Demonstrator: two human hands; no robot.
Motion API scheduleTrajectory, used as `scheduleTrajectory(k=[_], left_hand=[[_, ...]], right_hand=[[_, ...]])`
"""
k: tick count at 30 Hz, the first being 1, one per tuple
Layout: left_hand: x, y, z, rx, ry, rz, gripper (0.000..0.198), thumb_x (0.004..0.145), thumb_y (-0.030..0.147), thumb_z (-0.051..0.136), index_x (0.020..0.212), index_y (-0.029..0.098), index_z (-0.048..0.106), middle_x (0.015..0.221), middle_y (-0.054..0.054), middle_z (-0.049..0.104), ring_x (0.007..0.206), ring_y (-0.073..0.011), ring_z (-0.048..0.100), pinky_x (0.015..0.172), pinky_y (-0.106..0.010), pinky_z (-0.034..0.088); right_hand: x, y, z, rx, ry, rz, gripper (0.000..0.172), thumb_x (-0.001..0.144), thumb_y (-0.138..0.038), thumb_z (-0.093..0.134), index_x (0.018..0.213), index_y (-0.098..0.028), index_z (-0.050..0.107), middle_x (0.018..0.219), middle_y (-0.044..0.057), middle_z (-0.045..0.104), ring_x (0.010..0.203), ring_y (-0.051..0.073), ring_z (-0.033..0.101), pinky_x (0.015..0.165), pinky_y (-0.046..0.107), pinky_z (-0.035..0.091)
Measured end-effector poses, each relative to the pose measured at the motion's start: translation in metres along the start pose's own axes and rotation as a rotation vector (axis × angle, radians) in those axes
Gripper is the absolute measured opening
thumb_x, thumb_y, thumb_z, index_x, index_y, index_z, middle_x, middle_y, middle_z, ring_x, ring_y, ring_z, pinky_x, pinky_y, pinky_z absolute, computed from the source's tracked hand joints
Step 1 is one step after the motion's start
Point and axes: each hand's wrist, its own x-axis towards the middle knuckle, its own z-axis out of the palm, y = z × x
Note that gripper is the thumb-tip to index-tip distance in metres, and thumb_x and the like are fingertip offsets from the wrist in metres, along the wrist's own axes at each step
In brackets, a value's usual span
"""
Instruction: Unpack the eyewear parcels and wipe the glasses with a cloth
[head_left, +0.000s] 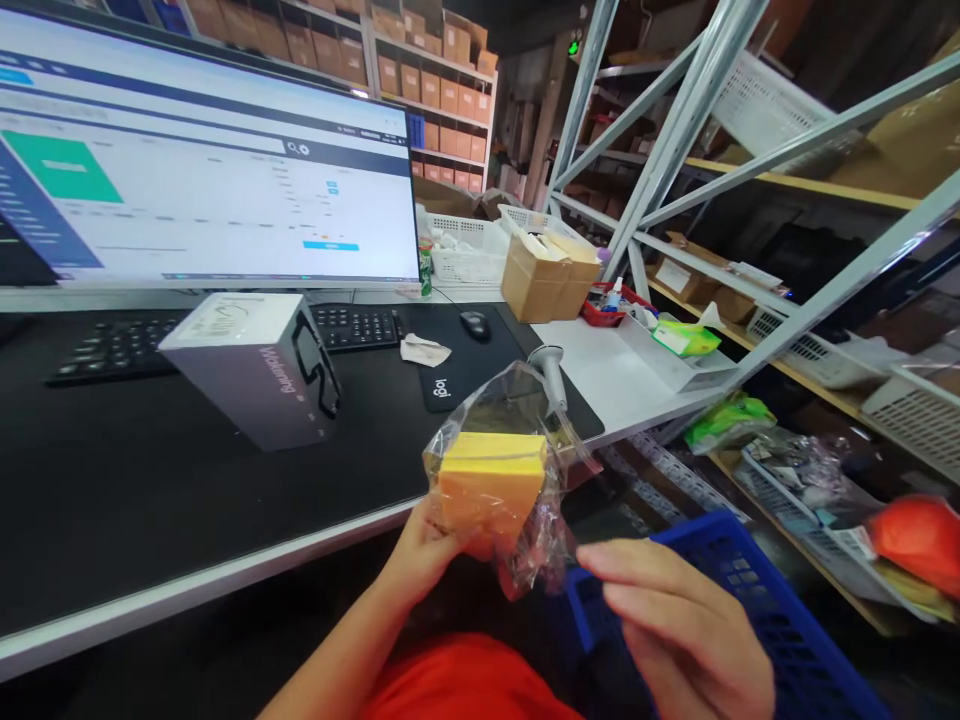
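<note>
In my left hand [424, 550] is a clear plastic bag [551, 525] with a yellow and orange block [491, 480] inside. The fingers are closed on its lower left side, partly hidden behind it. My right hand [675, 620] is just right of the bag, fingers stretched out and a little apart, with nothing visible in them. Its fingertips come close to the loose end of the plastic; whether they touch, I cannot tell. Behind the bag, a white handheld scanner [551, 375] rests on the desk. On the left, a white box [255, 370] printed with goggles stands upright.
On the black desk mat [135, 500] are a keyboard [356, 325], a mouse [475, 324] and a crumpled tissue [424, 350]. Beyond them stand a monitor [225, 190] and a cardboard box [544, 280]. A blue crate [780, 620] is low on the right, beside metal shelving [675, 130].
</note>
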Motion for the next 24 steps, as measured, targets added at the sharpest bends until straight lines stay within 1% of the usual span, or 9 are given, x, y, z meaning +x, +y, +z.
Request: scheduleTrajectory(k=[1, 3, 5, 8, 11, 13, 17, 20, 24], left_hand=[[-0.001, 0.001, -0.002, 0.006, 0.004, 0.012, 0.043, 0.063, 0.032, 0.093, 0.096, 0.017, 0.071, 0.086, -0.007, 0.078, 0.076, -0.0206, 0.073, 0.072, -0.027, 0.06], [-0.005, 0.004, -0.006, 0.024, -0.002, 0.027, 0.043, 0.063, 0.034, 0.093, 0.096, 0.016, 0.071, 0.086, -0.007, 0.077, 0.073, -0.0204, 0.073, 0.068, -0.026, 0.06], [-0.008, 0.009, -0.009, 0.046, -0.012, 0.036, 0.046, 0.062, 0.033, 0.093, 0.099, 0.016, 0.072, 0.089, -0.009, 0.078, 0.075, -0.0214, 0.073, 0.067, -0.026, 0.06], [-0.012, 0.013, -0.012, 0.066, -0.018, 0.047, 0.049, 0.062, 0.032, 0.093, 0.103, 0.016, 0.074, 0.099, -0.011, 0.077, 0.087, -0.0238, 0.073, 0.077, -0.028, 0.06], [-0.014, 0.008, -0.013, 0.04, -0.022, 0.067, 0.045, 0.069, 0.034, 0.089, 0.107, 0.017, 0.073, 0.103, -0.011, 0.077, 0.09, -0.0238, 0.073, 0.084, -0.029, 0.059], [-0.014, 0.002, -0.013, 0.017, -0.015, 0.061, 0.044, 0.071, 0.033, 0.087, 0.11, 0.018, 0.072, 0.103, -0.01, 0.077, 0.089, -0.0237, 0.073, 0.086, -0.031, 0.058], [-0.012, -0.01, -0.013, -0.001, 0.05, -0.005, 0.053, 0.066, 0.03, 0.088, 0.114, 0.016, 0.071, 0.095, -0.011, 0.077, 0.087, -0.0267, 0.074, 0.085, -0.036, 0.059], [-0.008, -0.013, -0.013, -0.001, 0.12, -0.015, 0.055, 0.065, 0.032, 0.088, 0.115, 0.015, 0.07, 0.1, -0.011, 0.077, 0.09, -0.0281, 0.073, 0.084, -0.037, 0.059], [-0.004, -0.015, -0.016, 0.008, 0.153, -0.007, 0.045, 0.076, 0.044, 0.08, 0.11, 0.016, 0.073, 0.105, -0.011, 0.077, 0.091, -0.0267, 0.073, 0.082, -0.035, 0.059]], right_hand=[[0.01, -0.003, 0.009, -0.038, -0.038, -0.02, 0.05, 0.091, -0.014, 0.059, 0.137, -0.032, 0.058, 0.128, 0.007, 0.069, 0.115, 0.026, 0.067, 0.097, 0.041, 0.058], [0.03, -0.003, 0.027, -0.139, -0.042, -0.032, 0.059, 0.09, -0.013, 0.06, 0.147, -0.026, 0.048, 0.142, 0.011, 0.059, 0.129, 0.027, 0.058, 0.107, 0.043, 0.051], [0.047, 0.001, 0.041, -0.218, -0.012, -0.02, 0.061, 0.09, -0.015, 0.061, 0.148, -0.024, 0.045, 0.144, 0.013, 0.055, 0.133, 0.028, 0.052, 0.11, 0.047, 0.048], [0.061, 0.006, 0.055, -0.295, -0.015, -0.059, 0.058, 0.09, -0.015, 0.063, 0.145, -0.026, 0.049, 0.142, 0.013, 0.053, 0.131, 0.029, 0.051, 0.106, 0.048, 0.05], [0.059, 0.006, 0.061, -0.398, 0.034, -0.147, 0.058, 0.088, -0.01, 0.064, 0.143, -0.027, 0.053, 0.144, 0.013, 0.051, 0.134, 0.029, 0.049, 0.107, 0.047, 0.048], [0.053, 0.006, 0.064, -0.468, 0.066, -0.2, 0.057, 0.088, -0.007, 0.063, 0.141, -0.025, 0.056, 0.142, 0.013, 0.054, 0.134, 0.029, 0.05, 0.109, 0.046, 0.046], [0.043, 0.005, 0.07, -0.579, 0.084, -0.311, 0.042, 0.092, -0.008, 0.057, 0.131, -0.023, 0.065, 0.132, 0.01, 0.064, 0.131, 0.026, 0.054, 0.111, 0.045, 0.044], [0.041, 0.001, 0.075, -0.523, 0.076, -0.351, 0.031, 0.092, -0.007, 0.061, 0.118, -0.019, 0.07, 0.123, 0.009, 0.07, 0.126, 0.024, 0.058, 0.109, 0.044, 0.046], [0.043, -0.006, 0.078, -0.416, 0.066, -0.327, 0.021, 0.089, -0.004, 0.062, 0.104, -0.016, 0.072, 0.115, 0.01, 0.073, 0.122, 0.022, 0.061, 0.106, 0.044, 0.048]])
